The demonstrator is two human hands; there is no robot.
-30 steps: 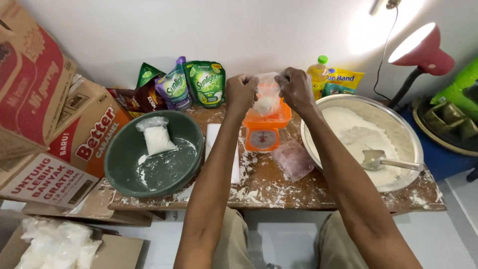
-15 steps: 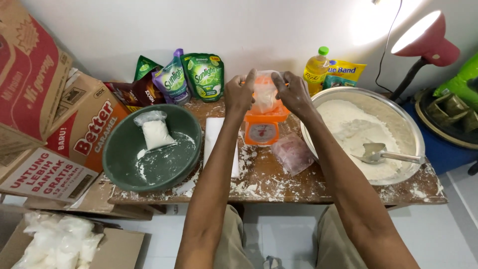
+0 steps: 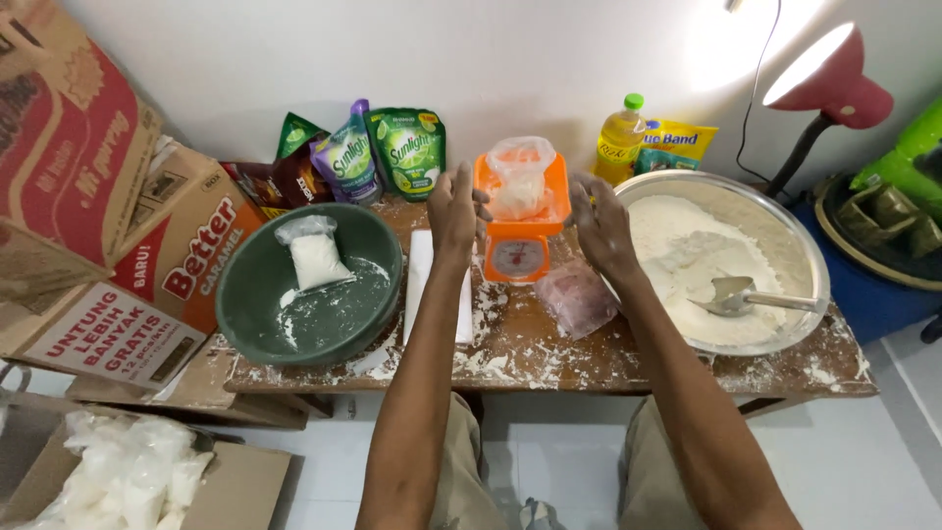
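Observation:
A small clear plastic bag point(image 3: 520, 182) partly filled with white flour stands on the tray of an orange kitchen scale point(image 3: 519, 245) at the back middle of the wooden table. My left hand point(image 3: 453, 211) is just left of the scale, fingers apart and holding nothing. My right hand point(image 3: 600, 224) is just right of the scale, also open and apart from the bag. A wide metal basin point(image 3: 785, 236) of flour with a metal scoop point(image 3: 741, 294) in it sits at the right.
A green bowl point(image 3: 245, 294) at the left holds a tied bag of flour point(image 3: 316, 257). A stack of clear bags point(image 3: 577, 297) lies beside the scale. Pouches point(image 3: 407, 152), an oil bottle point(image 3: 621, 135), cardboard boxes point(image 3: 128, 265) and a red lamp point(image 3: 824, 83) surround the table.
Both hands have let go of the bag on the scale and drawn back toward me, to either side of it. The bag now stands alone on the scale tray.

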